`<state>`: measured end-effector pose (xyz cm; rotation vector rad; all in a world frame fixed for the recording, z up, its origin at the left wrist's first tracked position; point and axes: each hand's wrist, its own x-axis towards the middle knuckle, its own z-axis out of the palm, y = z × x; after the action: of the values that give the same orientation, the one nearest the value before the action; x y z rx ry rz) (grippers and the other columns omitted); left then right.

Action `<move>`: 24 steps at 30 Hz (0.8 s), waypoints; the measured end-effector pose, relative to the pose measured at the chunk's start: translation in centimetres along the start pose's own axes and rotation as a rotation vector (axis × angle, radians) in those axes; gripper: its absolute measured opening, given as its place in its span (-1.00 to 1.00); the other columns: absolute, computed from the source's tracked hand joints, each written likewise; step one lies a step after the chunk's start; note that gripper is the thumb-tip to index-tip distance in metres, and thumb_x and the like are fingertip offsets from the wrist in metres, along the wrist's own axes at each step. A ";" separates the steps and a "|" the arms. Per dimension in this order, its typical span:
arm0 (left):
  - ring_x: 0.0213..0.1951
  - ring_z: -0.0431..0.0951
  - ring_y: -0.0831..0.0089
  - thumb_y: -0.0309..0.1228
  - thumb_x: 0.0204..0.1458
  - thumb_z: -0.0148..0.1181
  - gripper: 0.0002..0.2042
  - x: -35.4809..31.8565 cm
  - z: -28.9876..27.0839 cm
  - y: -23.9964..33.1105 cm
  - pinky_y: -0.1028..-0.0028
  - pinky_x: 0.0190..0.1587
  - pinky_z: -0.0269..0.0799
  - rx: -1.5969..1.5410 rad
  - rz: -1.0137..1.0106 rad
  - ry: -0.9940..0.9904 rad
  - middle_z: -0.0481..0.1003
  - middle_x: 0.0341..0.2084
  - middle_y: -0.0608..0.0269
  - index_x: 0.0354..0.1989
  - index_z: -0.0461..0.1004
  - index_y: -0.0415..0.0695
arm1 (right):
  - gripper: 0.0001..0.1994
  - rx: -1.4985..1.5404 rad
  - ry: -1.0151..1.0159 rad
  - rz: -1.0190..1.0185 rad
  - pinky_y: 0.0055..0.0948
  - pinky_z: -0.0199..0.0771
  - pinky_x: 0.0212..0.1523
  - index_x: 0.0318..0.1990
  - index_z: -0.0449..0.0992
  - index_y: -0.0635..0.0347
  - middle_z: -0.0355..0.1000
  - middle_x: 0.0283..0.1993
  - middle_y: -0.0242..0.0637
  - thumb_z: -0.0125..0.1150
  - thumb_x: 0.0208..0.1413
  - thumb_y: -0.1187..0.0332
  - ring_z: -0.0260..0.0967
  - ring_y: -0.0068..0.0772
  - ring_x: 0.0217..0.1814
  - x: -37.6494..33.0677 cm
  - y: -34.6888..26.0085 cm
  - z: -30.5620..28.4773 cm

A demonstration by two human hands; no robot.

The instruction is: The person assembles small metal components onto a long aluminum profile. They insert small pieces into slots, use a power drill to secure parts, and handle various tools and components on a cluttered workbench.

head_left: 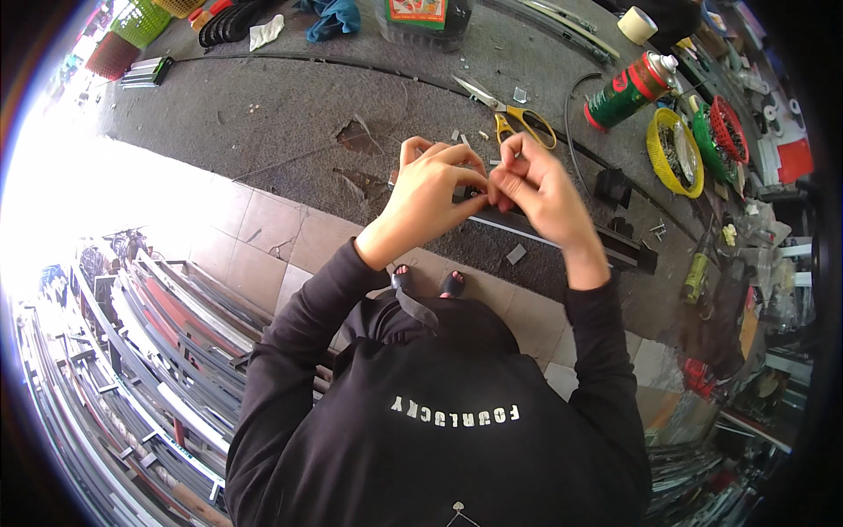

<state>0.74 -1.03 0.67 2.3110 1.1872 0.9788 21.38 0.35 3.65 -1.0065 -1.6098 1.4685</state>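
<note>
1. Looking down, we see the big gray counter. Its top looks rough, like a thin rug, so we think things on it won't slide too easily.

2. On the counter, near the edge by our body, lies a long dark bar. It runs under both our hands and off to our right. It looks like metal, so we guess it is stiff and won't bend. It is thin, so we think it is not very heavy, but its length could make it swing. Its sides look smooth and may slip. We would pinch it across its two long sides, near the middle, and mind the edges.

3. Our left grip curls over the bar with bent fingers. We can't tell if it squeezes the bar.

4. Our right grip is right beside it, thumb and fingers close together. We can't see what, if anything, is pinched there.

5. Past our hands are yellow-handled scissors.

6. On our side of the bar lies a small flat gray piece. It looks light, so fingertips on its edges should do.
</note>
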 end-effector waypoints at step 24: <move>-0.24 0.54 0.50 -0.61 0.23 0.18 -0.93 0.1 0.9 -0.8 0.50 -0.10 0.46 -0.408 -0.297 0.265 0.56 -0.25 0.20 -0.27 0.41 -0.25 | 0.07 0.782 -0.373 0.406 -0.44 0.53 -0.41 -0.16 0.32 0.22 0.25 -0.46 -0.38 -0.49 -0.13 -0.77 0.33 -0.49 -0.50 -13.0 4.2 5.9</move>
<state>1.03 -0.45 -0.40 1.6754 1.2463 1.2979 22.00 -13.69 -1.15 -0.6289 -0.8980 2.4090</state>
